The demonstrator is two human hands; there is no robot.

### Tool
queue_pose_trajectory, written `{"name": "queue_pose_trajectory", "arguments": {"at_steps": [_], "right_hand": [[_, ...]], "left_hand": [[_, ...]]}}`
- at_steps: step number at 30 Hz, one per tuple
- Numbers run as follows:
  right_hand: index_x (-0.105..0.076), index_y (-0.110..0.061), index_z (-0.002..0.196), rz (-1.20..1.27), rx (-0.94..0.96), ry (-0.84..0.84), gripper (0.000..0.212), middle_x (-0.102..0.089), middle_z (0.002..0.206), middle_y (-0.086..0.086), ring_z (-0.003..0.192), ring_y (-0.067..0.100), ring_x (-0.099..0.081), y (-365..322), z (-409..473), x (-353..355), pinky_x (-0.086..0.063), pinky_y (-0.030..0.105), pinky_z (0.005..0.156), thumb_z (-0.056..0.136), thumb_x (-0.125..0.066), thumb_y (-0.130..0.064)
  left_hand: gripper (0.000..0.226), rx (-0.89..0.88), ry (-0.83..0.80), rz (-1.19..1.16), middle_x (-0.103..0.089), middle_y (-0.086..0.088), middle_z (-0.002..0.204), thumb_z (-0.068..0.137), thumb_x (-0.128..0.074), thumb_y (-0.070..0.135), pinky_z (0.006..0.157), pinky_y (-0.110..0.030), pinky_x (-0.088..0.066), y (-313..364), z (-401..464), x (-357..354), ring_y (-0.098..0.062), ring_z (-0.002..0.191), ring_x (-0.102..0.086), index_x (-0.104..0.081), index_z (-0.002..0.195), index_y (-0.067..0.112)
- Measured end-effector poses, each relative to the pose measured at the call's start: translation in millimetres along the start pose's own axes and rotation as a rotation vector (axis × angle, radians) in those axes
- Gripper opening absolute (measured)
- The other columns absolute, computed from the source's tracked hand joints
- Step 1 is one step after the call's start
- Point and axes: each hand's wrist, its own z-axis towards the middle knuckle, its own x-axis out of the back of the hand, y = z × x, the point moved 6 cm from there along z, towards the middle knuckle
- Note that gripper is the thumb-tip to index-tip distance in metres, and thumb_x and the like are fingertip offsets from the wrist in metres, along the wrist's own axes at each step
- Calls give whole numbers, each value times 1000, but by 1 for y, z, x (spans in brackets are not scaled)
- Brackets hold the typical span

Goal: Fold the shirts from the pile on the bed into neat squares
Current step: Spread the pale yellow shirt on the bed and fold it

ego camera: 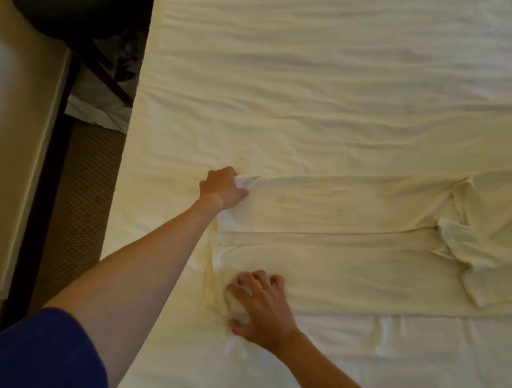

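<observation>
On the bed: a white shirt (349, 249) lies spread flat across the near half of the white bed sheet (313, 93), its sides folded in lengthwise, sleeves bunched at the right.
Left hand (222, 189): grasping the shirt's far hem corner, fingers curled into the cloth.
Right hand (261, 304): pinching the near hem corner, fabric gathered under thumb and fingers.
Sleeve: a blue sleeve (38, 354) covers the left upper arm, near left.
Beyond the bed: brown carpet (78, 214) at left; dark furniture (80, 6) at far left.
</observation>
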Motion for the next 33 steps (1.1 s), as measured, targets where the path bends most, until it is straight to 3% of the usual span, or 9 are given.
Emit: {"name": "queue_pose_trajectory", "arguments": {"at_steps": [2, 3, 9, 16, 20, 23, 26, 29, 33], "right_hand": [[-69, -33, 91, 37, -30, 54, 24, -61, 99, -10, 88, 19, -55, 0, 4, 4, -46, 37, 70, 68, -65, -39], [-71, -32, 84, 87, -65, 94, 15, -62, 92, -12, 84, 17, -56, 0, 6, 8, -46, 36, 68, 71, -64, -35], [-70, -22, 87, 780, -464, 300, 9, -67, 83, -12, 73, 6, -61, 28, -5, 51, -48, 24, 66, 87, -62, -19], [-70, -10, 93, 1196, -952, 727, 17, -72, 81, 6, 77, 22, -69, 110, -88, 103, -58, 38, 69, 95, -58, 1], [-69, -12, 110, 1377, -1258, 809, 32, -73, 99, 11, 94, 30, -69, 158, -142, 98, -60, 43, 77, 90, -53, 7], [-68, -16, 109, 1370, -1390, 739, 26, -71, 103, 12, 97, 31, -68, 184, -164, 89, -60, 47, 77, 89, -58, -3], [-68, -25, 92, 1191, -1379, 623, 10, -73, 88, 5, 85, 24, -69, 197, -169, 96, -60, 51, 77, 85, -72, -19], [-68, -29, 85, 1068, -1312, 551, 14, -73, 80, -3, 78, 17, -69, 203, -169, 104, -59, 50, 74, 80, -78, -22], [-68, -30, 92, 1002, -1215, 341, 27, -73, 86, -8, 81, 12, -70, 216, -161, 105, -61, 45, 72, 72, -85, -30]], "left_hand": [[25, 25, 21, -178, -61, -7, 85, 83, -74, 35, 67, -32, -41, -4, 0, 4, -32, 92, -60, -62, 81, 14], [32, 39, 34, -243, -51, -3, 69, 80, -76, 31, 60, -31, -34, -5, -2, 7, -30, 77, -55, -52, 65, 15], [50, 13, -30, -287, -21, 6, 51, 66, -73, 16, 58, -33, -21, 44, -17, 39, -19, 55, -23, -26, 50, 22], [29, -48, -131, -189, -49, -2, 66, 75, -69, 25, 46, -22, -32, 182, -28, 18, -22, 58, -50, -45, 66, 12], [49, -106, -255, -384, -67, -5, 69, 78, -76, 49, 52, -29, -56, 254, -38, -34, -22, 56, -68, -61, 75, 2], [49, -188, -159, -183, -70, -2, 81, 80, -69, 61, 68, -33, -59, 265, -33, -50, -22, 75, -71, -66, 76, 12], [17, -284, -77, 5, -67, 0, 103, 87, -65, 34, 78, -33, -51, 256, -24, -57, -24, 98, -63, -68, 98, 20], [27, -429, -82, 133, -65, 0, 120, 90, -60, 23, 91, -40, -49, 253, -18, -68, -26, 111, -59, -66, 116, 23], [33, -471, -13, 272, -58, 1, 120, 90, -63, 33, 97, -46, -38, 258, -9, -74, -25, 116, -52, -61, 122, 28]]}}
